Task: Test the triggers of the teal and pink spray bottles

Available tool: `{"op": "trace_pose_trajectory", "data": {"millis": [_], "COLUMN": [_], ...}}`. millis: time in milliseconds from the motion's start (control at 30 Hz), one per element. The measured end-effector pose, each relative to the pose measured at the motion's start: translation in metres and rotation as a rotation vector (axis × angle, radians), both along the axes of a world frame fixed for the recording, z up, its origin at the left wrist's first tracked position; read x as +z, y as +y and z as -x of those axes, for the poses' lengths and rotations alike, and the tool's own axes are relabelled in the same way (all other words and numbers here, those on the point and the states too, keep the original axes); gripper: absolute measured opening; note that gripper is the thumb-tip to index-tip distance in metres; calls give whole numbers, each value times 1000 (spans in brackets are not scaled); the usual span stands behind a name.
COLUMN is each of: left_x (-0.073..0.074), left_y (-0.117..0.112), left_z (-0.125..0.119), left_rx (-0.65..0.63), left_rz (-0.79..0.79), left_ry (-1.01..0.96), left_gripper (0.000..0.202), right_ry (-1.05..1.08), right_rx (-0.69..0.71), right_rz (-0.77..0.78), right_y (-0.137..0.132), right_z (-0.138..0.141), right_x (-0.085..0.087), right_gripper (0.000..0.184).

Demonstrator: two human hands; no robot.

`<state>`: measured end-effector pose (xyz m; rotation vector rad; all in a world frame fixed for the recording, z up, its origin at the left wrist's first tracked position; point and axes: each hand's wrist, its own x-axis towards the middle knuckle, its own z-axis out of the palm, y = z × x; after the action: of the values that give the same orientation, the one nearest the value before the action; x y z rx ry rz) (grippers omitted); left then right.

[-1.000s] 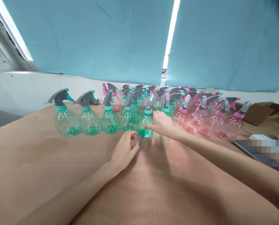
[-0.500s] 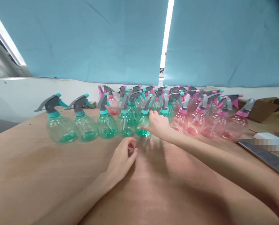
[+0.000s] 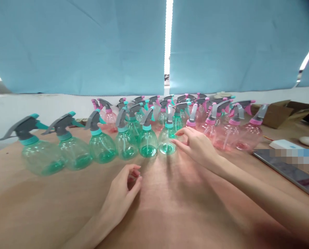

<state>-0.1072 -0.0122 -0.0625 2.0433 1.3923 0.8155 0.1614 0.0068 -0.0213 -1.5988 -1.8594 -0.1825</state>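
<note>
A row of clear green spray bottles (image 3: 147, 142) with grey triggers stands across the brown table (image 3: 35, 204). Behind and to the right stand several pink spray bottles (image 3: 221, 136). My right hand (image 3: 199, 147) reaches in from the right with its fingers stretched out. Its fingertips are at the right side of the last green bottle (image 3: 167, 142) in the front row. My left hand (image 3: 124, 188) rests on the table in front of the row. Its fingers are curled in loosely, and nothing shows in them.
Blue curtains (image 3: 92, 45) hang behind the table. At the far right lie a cardboard box (image 3: 276, 116), a white object (image 3: 282, 144) and a dark flat device (image 3: 286, 170).
My right hand has drawn back a little from the green bottles, and one more bottle shows beside its fingertips. My left hand has slid back toward me. The view has shifted.
</note>
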Motion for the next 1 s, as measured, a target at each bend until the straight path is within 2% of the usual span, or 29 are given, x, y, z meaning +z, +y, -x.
{"op": "trace_pose_trajectory", "data": {"millis": [67,167,267,367,433,600,800,1000], "left_x": [0,-1,-2,-2,-1,-1,2,5], "left_y": [0,2,5,7,8,9,7,5], "left_z": [0,1,2,1,0,-1,-3,-4], "left_rx": [7,27,50,68,76,88,88,80], "left_rz": [5,11,18,22,22,-2,-8,-25], "left_ry": [-3,-16,-31,-24,-18,-10,8,1], "left_gripper": [19,20,21,21,21,21,21,20], "right_ry": [10,48,96,116,120,90,43,9], "right_rx": [-50,-105,-62,-29,-8,24,22,1], "right_rz": [16,92,133,145,157,216,251,259], "right_y": [5,17,33,45,50,51,37,11], "right_z": [-3,0,5,8,7,3,3,8], "right_x": [0,-2,-5,-6,-5,0,2,4], "right_gripper": [31,54,75,84,77,45,45,47]}}
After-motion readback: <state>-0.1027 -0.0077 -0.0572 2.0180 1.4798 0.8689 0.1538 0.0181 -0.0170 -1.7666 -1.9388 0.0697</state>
